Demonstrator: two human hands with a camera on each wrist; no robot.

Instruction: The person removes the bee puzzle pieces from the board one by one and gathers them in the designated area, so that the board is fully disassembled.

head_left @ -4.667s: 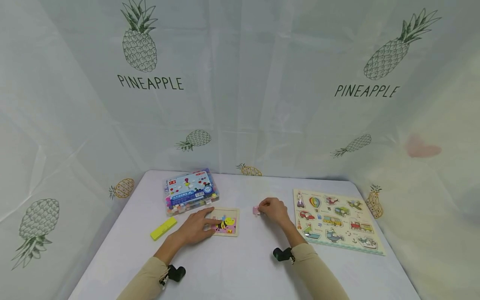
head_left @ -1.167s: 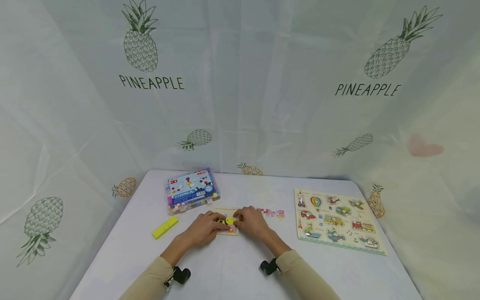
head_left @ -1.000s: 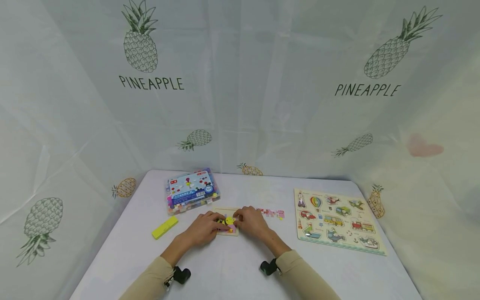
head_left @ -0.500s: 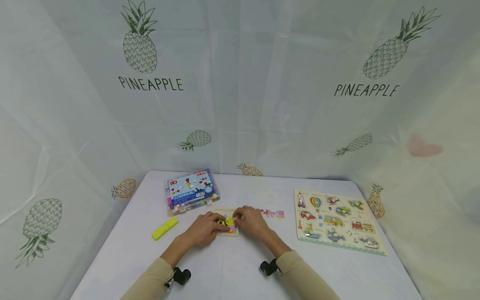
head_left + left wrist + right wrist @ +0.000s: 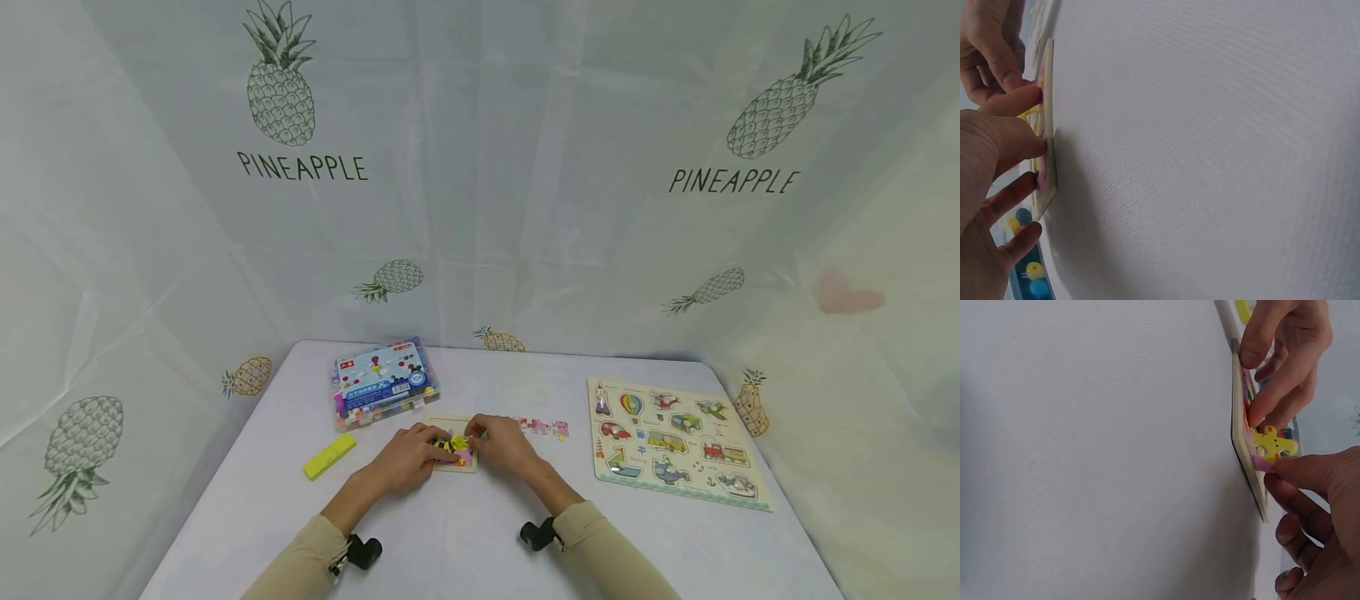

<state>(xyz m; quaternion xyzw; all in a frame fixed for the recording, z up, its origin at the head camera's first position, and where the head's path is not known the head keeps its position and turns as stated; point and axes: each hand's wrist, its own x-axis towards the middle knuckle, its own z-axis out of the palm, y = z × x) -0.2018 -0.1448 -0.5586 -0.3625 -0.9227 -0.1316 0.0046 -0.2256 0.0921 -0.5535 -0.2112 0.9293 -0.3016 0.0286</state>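
Note:
A small wooden jigsaw tray (image 5: 459, 468) with a bee picture lies at the middle of the table, between both hands. My left hand (image 5: 405, 460) rests on its left part, fingers extended across the pieces. My right hand (image 5: 504, 442) is at the tray's right side. Seen from the right wrist, its thumb and finger pinch a yellow and pink jigsaw piece (image 5: 1276, 444) with a little face, tilted up out of the tray's surface. The left hand's fingers hide part of the picture. Several pink jigsaw pieces (image 5: 542, 427) lie in a row just right of the right hand.
A clear plastic box (image 5: 384, 385) of colourful beads, with a blue label, stands behind the left hand. Left of that hand lies a yellow block (image 5: 330, 456). On the right is a large vehicle puzzle board (image 5: 675, 485). A pineapple-print curtain (image 5: 480, 208) hangs behind the table.
Since the oldest frame, my right hand has moved left from a pink piece on the table to the tray. Over the last second, the yellow piece has tilted slightly; both hands stay almost still.

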